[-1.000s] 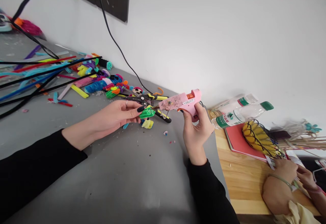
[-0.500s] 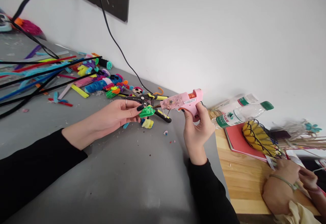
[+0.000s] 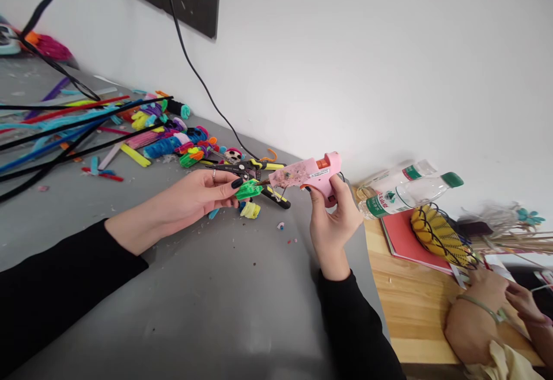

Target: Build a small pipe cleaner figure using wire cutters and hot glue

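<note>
Between the thumb and fingers of my left hand [image 3: 196,196] is a small bright green fuzzy piece [image 3: 248,190], which looks like folded pipe cleaner. My right hand [image 3: 334,224] grips a pink hot glue gun [image 3: 305,175] by its handle, its body smudged with residue. The gun's nozzle points left and meets the right end of the green piece; whether glue is coming out is too small to see. Behind them lie black-and-yellow wire pliers [image 3: 276,197], partly hidden. A yellow fuzzy coil [image 3: 250,211] rests just below the green piece.
Pipe cleaners [image 3: 64,129] and colourful fuzzy figures [image 3: 168,144] lie at the left on the grey table [image 3: 207,311]. A black cord [image 3: 194,72] runs down the wall. At right are plastic bottles [image 3: 389,200], a yellow basket [image 3: 436,233] and another person's hands [image 3: 479,305] over a wooden table.
The glue gun and my right hand have shifted slightly left, bringing the nozzle a little further over the green piece. My left hand stays almost still.
</note>
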`<control>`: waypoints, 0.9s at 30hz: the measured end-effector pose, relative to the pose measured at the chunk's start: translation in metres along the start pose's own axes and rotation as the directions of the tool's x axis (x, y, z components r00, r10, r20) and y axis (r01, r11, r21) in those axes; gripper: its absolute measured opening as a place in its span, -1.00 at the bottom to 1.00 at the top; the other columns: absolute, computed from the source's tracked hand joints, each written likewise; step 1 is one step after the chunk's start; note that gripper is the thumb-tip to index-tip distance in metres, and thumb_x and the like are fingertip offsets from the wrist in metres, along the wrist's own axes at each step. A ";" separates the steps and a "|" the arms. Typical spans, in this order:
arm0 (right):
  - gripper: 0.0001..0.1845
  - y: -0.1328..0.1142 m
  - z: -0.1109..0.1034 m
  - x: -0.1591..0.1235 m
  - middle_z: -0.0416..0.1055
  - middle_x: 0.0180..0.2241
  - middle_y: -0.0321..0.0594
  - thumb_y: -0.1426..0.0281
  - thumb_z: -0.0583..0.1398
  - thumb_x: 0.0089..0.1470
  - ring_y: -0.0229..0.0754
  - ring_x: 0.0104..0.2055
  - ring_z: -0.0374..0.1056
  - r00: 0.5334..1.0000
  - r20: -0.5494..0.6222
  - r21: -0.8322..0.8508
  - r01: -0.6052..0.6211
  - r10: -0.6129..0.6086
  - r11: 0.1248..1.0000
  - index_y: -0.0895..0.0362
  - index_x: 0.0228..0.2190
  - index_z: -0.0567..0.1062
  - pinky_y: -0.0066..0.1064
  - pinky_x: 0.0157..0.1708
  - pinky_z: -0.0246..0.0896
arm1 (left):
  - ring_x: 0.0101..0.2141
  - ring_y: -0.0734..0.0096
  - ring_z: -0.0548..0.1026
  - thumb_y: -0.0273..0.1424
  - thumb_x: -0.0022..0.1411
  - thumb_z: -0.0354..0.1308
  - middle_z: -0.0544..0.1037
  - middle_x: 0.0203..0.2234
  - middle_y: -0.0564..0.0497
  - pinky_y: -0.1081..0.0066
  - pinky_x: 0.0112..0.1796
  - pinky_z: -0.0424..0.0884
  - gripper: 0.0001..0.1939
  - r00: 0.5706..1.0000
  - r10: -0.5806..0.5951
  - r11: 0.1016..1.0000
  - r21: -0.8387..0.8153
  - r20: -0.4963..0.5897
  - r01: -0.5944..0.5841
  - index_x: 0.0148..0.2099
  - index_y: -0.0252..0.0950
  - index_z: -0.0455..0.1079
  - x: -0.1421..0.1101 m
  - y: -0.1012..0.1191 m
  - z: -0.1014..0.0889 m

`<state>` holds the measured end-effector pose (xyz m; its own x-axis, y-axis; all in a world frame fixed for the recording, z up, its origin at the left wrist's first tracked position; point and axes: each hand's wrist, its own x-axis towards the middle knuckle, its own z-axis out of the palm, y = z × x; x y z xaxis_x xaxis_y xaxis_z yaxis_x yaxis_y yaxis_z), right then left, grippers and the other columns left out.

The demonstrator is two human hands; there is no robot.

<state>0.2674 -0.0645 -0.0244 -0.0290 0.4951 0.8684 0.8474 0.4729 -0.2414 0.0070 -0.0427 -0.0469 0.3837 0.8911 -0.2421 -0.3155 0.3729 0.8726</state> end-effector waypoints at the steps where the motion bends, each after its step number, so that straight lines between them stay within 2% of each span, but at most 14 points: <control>1: -0.83 0.000 0.000 0.000 0.33 -0.48 -0.34 0.35 0.26 0.32 -0.29 -0.50 0.19 1.000 0.001 -0.001 -0.003 0.003 1.000 0.16 -0.11 0.58 -0.43 -0.47 0.20 | -0.35 0.40 0.49 -0.19 -0.15 0.65 0.63 -0.33 -0.03 0.36 -0.25 0.45 -0.58 1.000 0.001 1.000 0.003 -0.004 -0.001 -0.27 -0.28 0.68 0.000 0.000 0.000; 7: -0.76 0.001 0.000 -0.001 0.36 -0.48 -0.31 0.25 0.24 0.34 -0.26 -0.51 0.19 0.999 0.010 -0.034 -0.046 0.047 0.998 0.14 -0.11 0.59 -0.39 -0.47 0.22 | -0.37 0.40 0.48 -0.17 -0.17 0.66 0.63 -0.36 -0.02 0.36 -0.27 0.45 -0.56 1.000 0.004 1.000 0.010 -0.001 -0.004 -0.29 -0.28 0.68 0.000 0.000 0.000; 15: -0.81 0.001 -0.001 0.000 0.34 -0.49 -0.33 0.32 0.25 0.33 -0.27 -0.51 0.19 1.000 0.001 -0.016 -0.008 0.008 1.000 0.15 -0.11 0.59 -0.41 -0.47 0.20 | -0.37 0.41 0.49 -0.17 -0.19 0.67 0.63 -0.36 -0.01 0.38 -0.27 0.45 -0.57 1.000 0.001 1.000 0.004 -0.002 -0.001 -0.30 -0.28 0.67 0.001 0.000 -0.001; 21: -0.83 0.001 0.000 0.001 0.33 -0.49 -0.35 0.37 0.27 0.31 -0.28 -0.51 0.18 1.000 -0.012 0.001 0.024 -0.024 1.000 0.15 -0.09 0.58 -0.43 -0.48 0.19 | -0.34 0.39 0.50 -0.23 -0.09 0.63 0.64 -0.33 -0.03 0.34 -0.23 0.46 -0.63 1.000 -0.006 1.000 0.001 0.020 0.006 -0.26 -0.28 0.68 0.001 -0.001 -0.002; 27: -0.84 0.000 0.000 0.001 0.35 -0.48 -0.33 0.37 0.26 0.33 -0.28 -0.50 0.18 1.000 -0.002 0.009 0.016 -0.016 1.000 0.15 -0.10 0.58 -0.42 -0.47 0.19 | -0.36 0.39 0.50 -0.19 -0.15 0.66 0.63 -0.35 -0.03 0.36 -0.25 0.46 -0.58 1.000 -0.005 1.000 0.002 0.008 0.005 -0.28 -0.29 0.67 0.000 0.000 -0.001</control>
<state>0.2675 -0.0644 -0.0236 -0.0412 0.4860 0.8730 0.8420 0.4873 -0.2316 0.0062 -0.0427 -0.0472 0.3920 0.8872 -0.2434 -0.3114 0.3770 0.8723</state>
